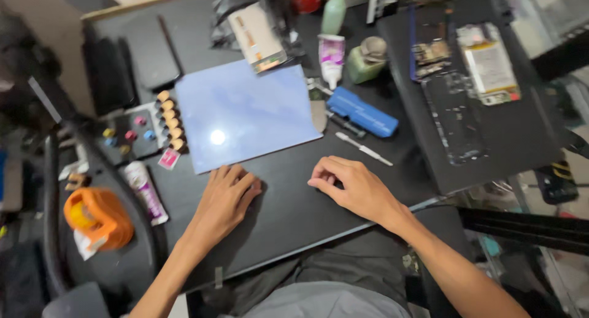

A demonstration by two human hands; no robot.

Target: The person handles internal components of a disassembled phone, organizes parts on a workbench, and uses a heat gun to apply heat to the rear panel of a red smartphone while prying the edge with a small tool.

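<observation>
the pale blue mat [242,112] lies flat in the middle of the dark bench [294,207], and everything else sits around it. the left hand [226,198] rests palm down at the mat's near edge, its fingers [236,178] spread flat and just touching or overlapping that edge, holding nothing; it looks as if it steadies the sheet. the right hand [354,188] lies on the bare bench to the right of the mat's near corner, fingers curled loosely under with the tips on the surface, and i see nothing gripped in it, though what is under the curl i cannot tell. just off the mat's right edge lie a blue bar-shaped tool [362,112], a dark pen-like tool [345,124] and a slim white-handled pick [363,149], all within easy reach of the right hand. beyond the mat's far right corner stand a white tube [331,59] and a small green jar [366,61]. along the mat's left edge runs a row of tan caps [170,120] beside a tray of small coloured pieces [129,135]. further right of the mat, an opened phone with its parts [466,72] lies on a dark pad. left of the mat and nearer, an orange bag [98,218] sits by another tube [144,190].
</observation>
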